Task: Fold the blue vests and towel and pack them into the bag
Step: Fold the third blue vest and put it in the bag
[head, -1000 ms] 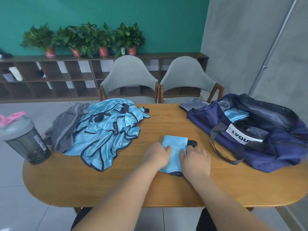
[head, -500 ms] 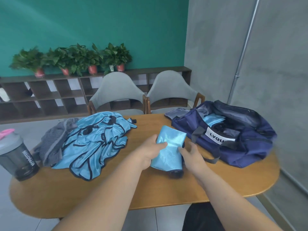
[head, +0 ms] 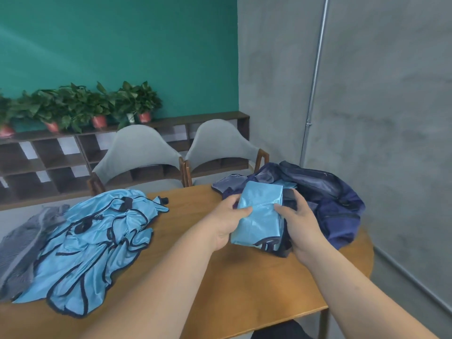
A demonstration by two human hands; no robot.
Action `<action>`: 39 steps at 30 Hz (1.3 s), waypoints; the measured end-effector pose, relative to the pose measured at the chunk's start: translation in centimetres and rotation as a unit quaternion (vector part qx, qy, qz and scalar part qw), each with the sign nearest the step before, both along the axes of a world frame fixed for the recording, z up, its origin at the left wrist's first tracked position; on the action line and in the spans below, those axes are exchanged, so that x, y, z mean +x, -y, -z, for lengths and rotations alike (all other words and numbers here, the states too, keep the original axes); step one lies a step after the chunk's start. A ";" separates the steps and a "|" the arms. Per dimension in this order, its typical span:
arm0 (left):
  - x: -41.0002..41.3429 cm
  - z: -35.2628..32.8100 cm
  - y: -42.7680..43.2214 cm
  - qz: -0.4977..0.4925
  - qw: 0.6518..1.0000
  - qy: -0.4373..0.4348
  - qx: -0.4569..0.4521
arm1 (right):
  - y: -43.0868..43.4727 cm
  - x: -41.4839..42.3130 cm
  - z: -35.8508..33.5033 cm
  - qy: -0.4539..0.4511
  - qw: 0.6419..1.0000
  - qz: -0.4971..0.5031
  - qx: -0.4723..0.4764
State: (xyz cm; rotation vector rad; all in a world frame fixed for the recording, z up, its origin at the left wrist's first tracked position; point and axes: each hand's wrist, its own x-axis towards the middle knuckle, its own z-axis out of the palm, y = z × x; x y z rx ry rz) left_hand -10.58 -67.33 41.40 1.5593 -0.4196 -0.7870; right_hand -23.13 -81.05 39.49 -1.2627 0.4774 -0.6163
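Note:
A folded light-blue vest (head: 260,216) is held up above the wooden table (head: 244,289), just in front of the open navy bag (head: 330,199). My left hand (head: 227,221) grips its left edge, thumb on top. My right hand (head: 298,223) grips its right edge. A pile of unfolded blue vests (head: 97,241) with dark trim lies on the table's left half. A grey towel (head: 22,243) lies crumpled at the far left beside the pile. Another blue piece (head: 288,184) shows inside the bag behind the held vest.
Two grey chairs (head: 137,155) stand at the table's far side. A low dark shelf (head: 49,162) with potted plants (head: 97,106) runs along the green wall. A grey wall with a metal pipe (head: 315,81) is close on the right.
Both hands lifted the folded vest off the table and carried it to the right, up to the bag. My view swung right; the shaker bottle has left the frame.

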 end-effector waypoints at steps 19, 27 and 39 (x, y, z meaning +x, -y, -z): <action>7.8 0.0 12.8 0.233 0.521 0.669 0.476 | 11.9 4.9 2.5 -0.311 0.905 -0.030 -0.289; 8.4 -0.7 12.2 0.296 0.429 0.766 0.377 | 14.2 3.5 1.6 -0.358 0.878 -0.103 -0.300; 10.3 -0.5 14.5 0.137 0.589 0.706 0.370 | 15.8 3.7 -2.0 -0.382 0.884 -0.175 -0.204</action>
